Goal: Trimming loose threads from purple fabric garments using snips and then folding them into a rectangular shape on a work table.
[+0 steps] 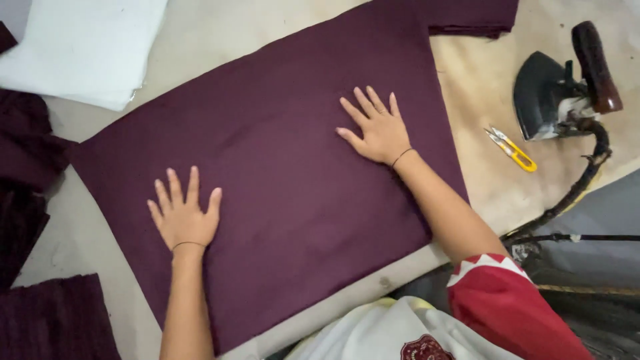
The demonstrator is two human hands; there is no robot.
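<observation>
both hands flat on a large maroon fabric panel (287, 173) spread across the table (480, 73), panel angled with its far edge rising toward the right. left hand (183, 217) palm down, fingers spread, resting on the near-left part of the panel, thin band at the wrist. right hand (377, 130) palm down, fingers spread, pressed on the upper right part, close to the right edge, dark band at the wrist. nothing pinched or gripped by either hand. hands well apart, bare cloth between them. folded white cloth (87, 47) at top left, just off the panel corner. more maroon fabric pieces (23, 160) piled along the left edge, another piece (57, 320) at bottom left, another stack (473, 17) at top right touching the panel's far corner. yellow-handled thread snips (511, 149) on the bare table right of the panel, near the right hand but apart. dark iron with brown handle (560, 87) tipped on its side beyond the snips, cord (580, 187) trailing toward the near right. red sleeve (507, 300) on the right arm.
</observation>
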